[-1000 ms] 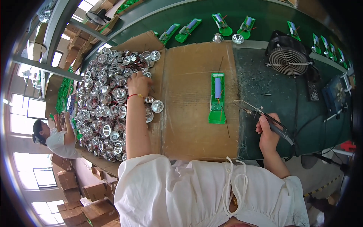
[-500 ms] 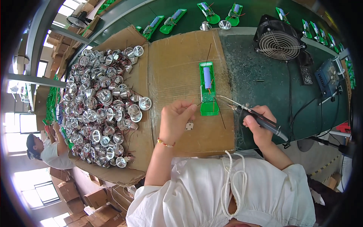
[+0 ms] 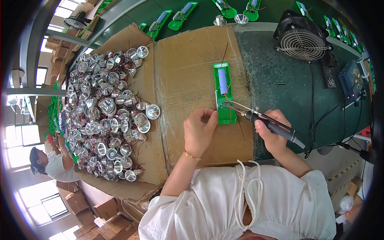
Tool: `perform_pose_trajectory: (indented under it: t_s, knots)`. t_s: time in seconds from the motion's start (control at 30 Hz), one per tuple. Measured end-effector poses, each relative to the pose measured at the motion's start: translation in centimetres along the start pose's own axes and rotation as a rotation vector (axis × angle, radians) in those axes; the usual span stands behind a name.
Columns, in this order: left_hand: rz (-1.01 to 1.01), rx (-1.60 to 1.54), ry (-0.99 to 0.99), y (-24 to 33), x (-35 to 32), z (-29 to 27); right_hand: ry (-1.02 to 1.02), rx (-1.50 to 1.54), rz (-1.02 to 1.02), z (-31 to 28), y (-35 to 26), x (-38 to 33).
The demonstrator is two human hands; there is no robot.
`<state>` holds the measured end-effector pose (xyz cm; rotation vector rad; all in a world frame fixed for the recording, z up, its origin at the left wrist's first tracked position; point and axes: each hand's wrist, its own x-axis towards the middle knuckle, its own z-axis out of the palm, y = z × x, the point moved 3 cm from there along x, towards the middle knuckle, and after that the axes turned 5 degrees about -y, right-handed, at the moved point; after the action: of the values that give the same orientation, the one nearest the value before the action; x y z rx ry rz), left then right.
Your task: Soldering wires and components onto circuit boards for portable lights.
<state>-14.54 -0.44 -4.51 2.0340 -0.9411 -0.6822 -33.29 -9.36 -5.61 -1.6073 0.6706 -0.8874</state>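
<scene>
A narrow green plastic housing (image 3: 223, 93) lies lengthwise on the flattened brown cardboard sheet (image 3: 188, 68), open side up, with a blue cylindrical battery cell (image 3: 222, 81) seated in its upper half and a small circuit board with thin red wires near its lower end. The right hand (image 3: 272, 134) is clenched around the dark handle of a soldering iron (image 3: 264, 120), whose metal tip touches the board area of the housing. The left hand (image 3: 199, 130) is just beside the housing's lower left edge, fingers pinched together; what they grip is too small to tell. To the left on the cardboard sits a wide heap of shiny silver reflector cups (image 3: 102, 120) with thin wires. The cardboard covers part of a dark green workbench (image 3: 280, 80), where a black wire-guarded fan (image 3: 302, 40) stands at the upper right and more green housings (image 3: 182, 10) lie along the far edge. Stacked cardboard boxes (image 3: 76, 208) and bright windows show at the left, where another person (image 3: 50, 164) sits
</scene>
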Motion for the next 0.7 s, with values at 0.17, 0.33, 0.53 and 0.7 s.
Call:
perform_pose_trajectory:
  t_s: [0.17, 0.33, 0.53, 0.7]
  knots:
    - [-0.002, -0.017, -0.002, -0.2, 0.1, 0.1, 0.038, 0.025, 0.018, 0.3, 0.4, -0.1]
    - [-0.024, 0.004, -0.007, -0.1, 0.2, 0.1, 0.073, 0.153, 0.106, 0.5, 0.7, -0.3]
    - [0.017, -0.042, 0.02, -0.1, 0.1, 0.1, 0.066, 0.146, 0.109, -0.1, 0.5, -0.9]
    - [-0.001, -0.038, -0.005, 0.0, 0.2, 0.1, 0.046, 0.131, 0.084, -0.3, 0.7, -1.0]
